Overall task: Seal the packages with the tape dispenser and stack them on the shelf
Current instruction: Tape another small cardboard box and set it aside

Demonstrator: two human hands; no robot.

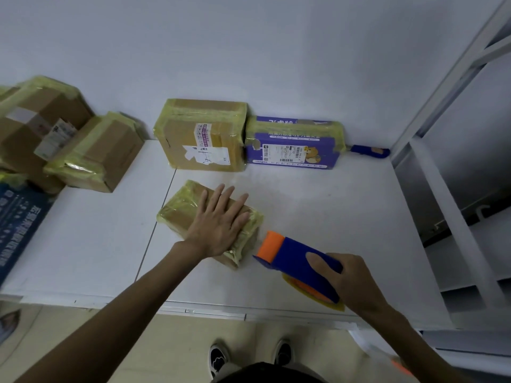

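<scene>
While the left hand [218, 228] presses the package [177, 214] flat-fingered, the right hand [351, 280] grips the tape dispenser [293, 255].

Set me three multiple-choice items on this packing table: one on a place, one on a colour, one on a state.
1. Where is the purple box? A. against the wall, right of the big brown package; B. on the floor; C. on the shelf.
2. What colour is the tape dispenser? A. green; B. blue with an orange end; C. black.
3. The small package under the left grip is: A. open; B. untaped; C. wrapped in yellowish tape.
Answers: A, it stands along the wall beside that package; B, seen in the right grip; C, glossy tape covers its corners.
</scene>
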